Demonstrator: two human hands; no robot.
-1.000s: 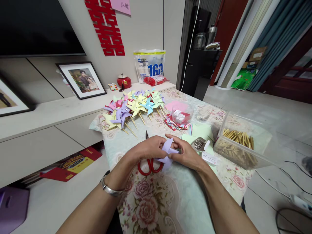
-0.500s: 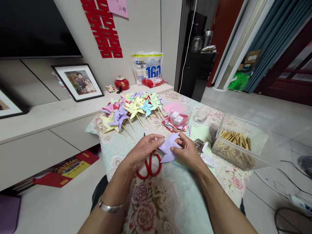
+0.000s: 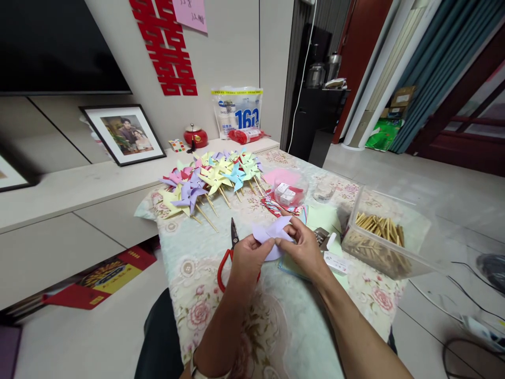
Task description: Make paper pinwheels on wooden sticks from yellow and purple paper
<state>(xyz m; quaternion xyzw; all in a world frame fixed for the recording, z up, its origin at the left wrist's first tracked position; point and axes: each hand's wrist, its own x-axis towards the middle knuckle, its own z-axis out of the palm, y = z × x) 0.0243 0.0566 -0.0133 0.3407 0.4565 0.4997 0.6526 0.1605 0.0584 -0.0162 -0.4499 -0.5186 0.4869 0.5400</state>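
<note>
Between both hands is a purple paper pinwheel (image 3: pixel 275 227), its blades partly folded in. My left hand (image 3: pixel 252 253) pinches its left and lower edge with thumb and fingers. On the other side my right hand (image 3: pixel 303 243) grips it, the thumb pressed near the middle and close to the left thumb. Red-handled scissors (image 3: pixel 221 271) lie under my left hand, blades pointing away; part of the handles is hidden. Farther back, several finished paper pinwheels (image 3: pixel 216 176) on sticks lie in a heap. Beside my right hand are pale green paper sheets (image 3: pixel 324 217).
A clear plastic bin (image 3: pixel 371 247) of short golden sticks stands at the table's right edge. Near it are a small white box (image 3: pixel 336 262), a clear round container (image 3: pixel 323 191) and a packet with a white label (image 3: pixel 287 193). A floral cloth (image 3: pixel 197 310) covers the table.
My left hand has moved right and inward, its thumb now by the right thumb at the pinwheel's middle. The paper has turned and folded, and the scissors' blades have come into view.
</note>
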